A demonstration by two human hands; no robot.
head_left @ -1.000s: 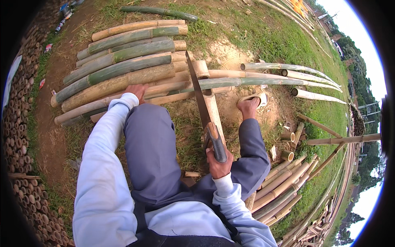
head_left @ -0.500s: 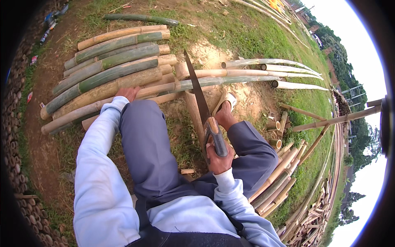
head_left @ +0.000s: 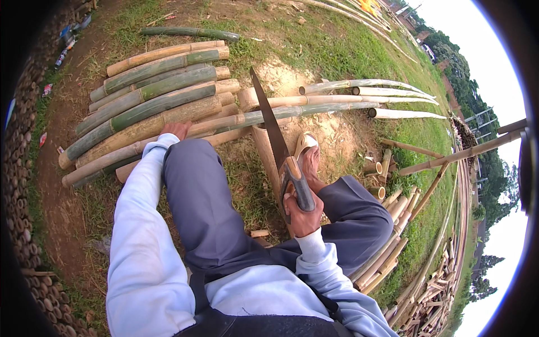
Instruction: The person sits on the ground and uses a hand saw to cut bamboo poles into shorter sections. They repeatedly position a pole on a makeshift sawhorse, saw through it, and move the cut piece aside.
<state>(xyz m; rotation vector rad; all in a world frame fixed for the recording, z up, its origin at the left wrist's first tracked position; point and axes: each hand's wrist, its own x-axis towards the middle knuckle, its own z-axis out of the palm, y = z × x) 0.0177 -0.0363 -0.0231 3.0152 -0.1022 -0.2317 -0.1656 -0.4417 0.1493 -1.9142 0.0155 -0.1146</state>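
A long green bamboo pole runs left to right in front of me, over the end of a bamboo piece lying lengthwise. My left hand presses on the pole's paler left part, fingers curled over it and partly hidden by my sleeve and knee. In my right hand is the handle of a handsaw, closed in my fist. Its dark blade crosses the pole, tip pointing away from me. Whether the teeth sit in a cut cannot be made out.
Cut bamboo lengths lie side by side at the left. My sandalled foot is right of the saw. Long poles stretch away right. Shorter bamboo pieces are piled near my right knee, beside a bamboo frame. Pale sawdust covers the ground beyond.
My right knee has swung outward to the right, and the foot has shifted slightly nearer. The saw and both hands stay in nearly the same places.
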